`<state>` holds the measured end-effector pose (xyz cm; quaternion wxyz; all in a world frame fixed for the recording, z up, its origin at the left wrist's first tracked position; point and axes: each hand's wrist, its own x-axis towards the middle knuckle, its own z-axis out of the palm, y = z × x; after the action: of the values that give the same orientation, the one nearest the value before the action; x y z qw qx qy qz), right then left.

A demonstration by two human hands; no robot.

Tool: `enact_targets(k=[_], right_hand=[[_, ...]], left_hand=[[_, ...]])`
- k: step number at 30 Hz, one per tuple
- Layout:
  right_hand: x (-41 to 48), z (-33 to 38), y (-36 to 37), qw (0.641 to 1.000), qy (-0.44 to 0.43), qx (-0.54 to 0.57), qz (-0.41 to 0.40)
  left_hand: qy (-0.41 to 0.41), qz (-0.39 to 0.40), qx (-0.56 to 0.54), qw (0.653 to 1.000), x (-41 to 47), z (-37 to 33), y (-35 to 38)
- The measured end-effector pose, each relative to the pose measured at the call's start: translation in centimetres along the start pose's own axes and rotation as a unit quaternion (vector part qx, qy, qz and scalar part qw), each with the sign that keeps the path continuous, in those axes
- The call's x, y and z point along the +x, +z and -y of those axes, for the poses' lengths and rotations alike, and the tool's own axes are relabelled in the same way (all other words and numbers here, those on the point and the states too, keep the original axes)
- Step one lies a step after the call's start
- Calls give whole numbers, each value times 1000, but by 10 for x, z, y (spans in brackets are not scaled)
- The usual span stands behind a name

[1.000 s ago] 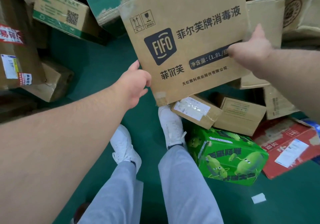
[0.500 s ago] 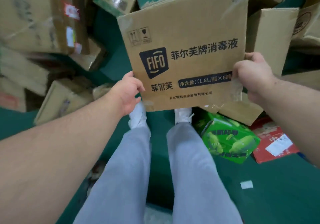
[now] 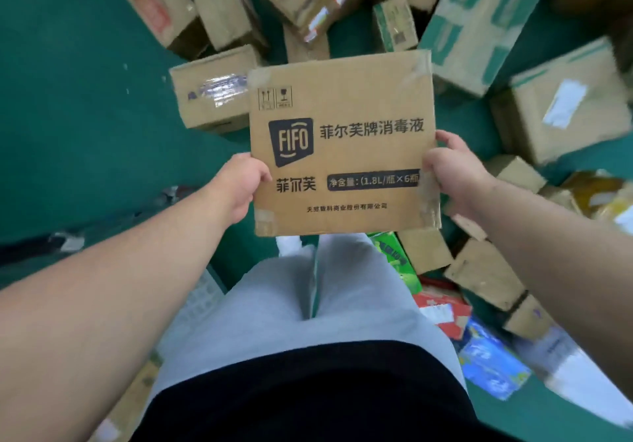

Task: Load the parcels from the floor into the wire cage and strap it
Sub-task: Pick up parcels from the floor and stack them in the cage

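Two hands share one parcel: left hand (image 3: 239,184) grips the left edge of the FIFO box (image 3: 342,154), fingers curled round it. The right hand (image 3: 452,171) grips the right edge likewise. Box hangs btwn them, off the floor (image 3: 85,82), above the thighs, printed face up twd the camera. Its long axis runs left-right, hand to hand, so neither hand is nearer. Loose parcels (image 3: 561,99) lie beyond & to the right. Wire cage not in view, so can't tell which way the carry goes.

Short-sleeved bare forearms (image 3: 102,304), light grey trousers (image 3: 346,304), black top (image 3: 308,393), white shoe (image 3: 288,245)
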<state>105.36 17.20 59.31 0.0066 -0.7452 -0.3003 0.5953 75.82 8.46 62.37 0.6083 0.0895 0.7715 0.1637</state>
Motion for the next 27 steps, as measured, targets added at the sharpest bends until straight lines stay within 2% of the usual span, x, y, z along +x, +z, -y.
enact_targets(k=[5,9,14,19,27], right_hand=[[-65,37,57,992,-56,-104,51],[-112,38,122,977,-113,-172,59],[-191,11,216,943,-182,-267,84],[-282,-47,303,892,-245,-349,147],[-370,-107,378,806,-290,-467,220]], left_hand=[[-13,-51,-129,990,-57,79,-54],[-26,-66,-266,961,-97,167,-78],[-21,-103,-425,899,-161,285,-96],[-20,-178,-555,812,-231,394,-115],[-30,-246,-690,680,-294,483,-126]])
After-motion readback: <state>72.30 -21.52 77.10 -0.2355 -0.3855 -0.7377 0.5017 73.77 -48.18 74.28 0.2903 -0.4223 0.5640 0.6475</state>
